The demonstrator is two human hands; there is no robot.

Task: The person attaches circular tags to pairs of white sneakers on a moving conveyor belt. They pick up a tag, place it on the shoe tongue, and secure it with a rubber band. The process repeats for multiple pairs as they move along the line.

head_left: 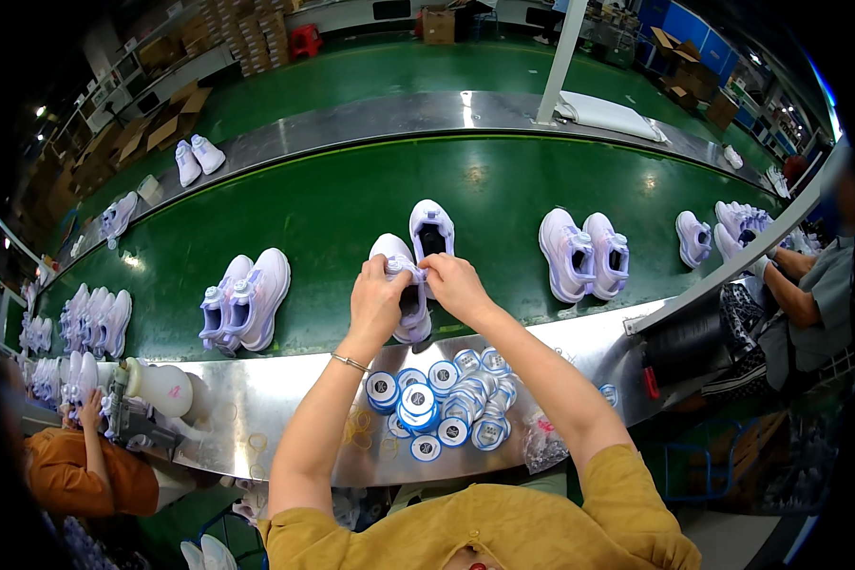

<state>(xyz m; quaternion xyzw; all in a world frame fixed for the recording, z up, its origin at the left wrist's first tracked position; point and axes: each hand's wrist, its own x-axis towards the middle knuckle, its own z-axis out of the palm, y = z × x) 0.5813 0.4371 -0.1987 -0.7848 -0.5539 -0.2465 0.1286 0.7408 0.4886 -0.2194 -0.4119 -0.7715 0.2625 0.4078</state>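
A pale lilac-white sneaker (390, 246) lies on the green belt in front of me, toe pointing away. My left hand (377, 296) is closed on its left side by the laces and tongue. Thumb and fingers of my right hand (454, 285) pinch the same sneaker at the tongue, from the right. Whatever small part sits between the fingertips is hidden. Its mate (430, 217) stands just beyond, slightly right, with a dark opening. Below my wrists, a pile of round blue-and-white tags (418, 401) covers part of the metal ledge (304, 380).
Pairs of sneakers stand on the green belt (351, 180) at left (261, 299) and right (584, 256). Rubber bands (359, 427) and a clear plastic bag (544, 445) lie on the ledge. Co-workers sit at left (90, 470) and right (812, 285). A slanted white post (703, 285) crosses at right.
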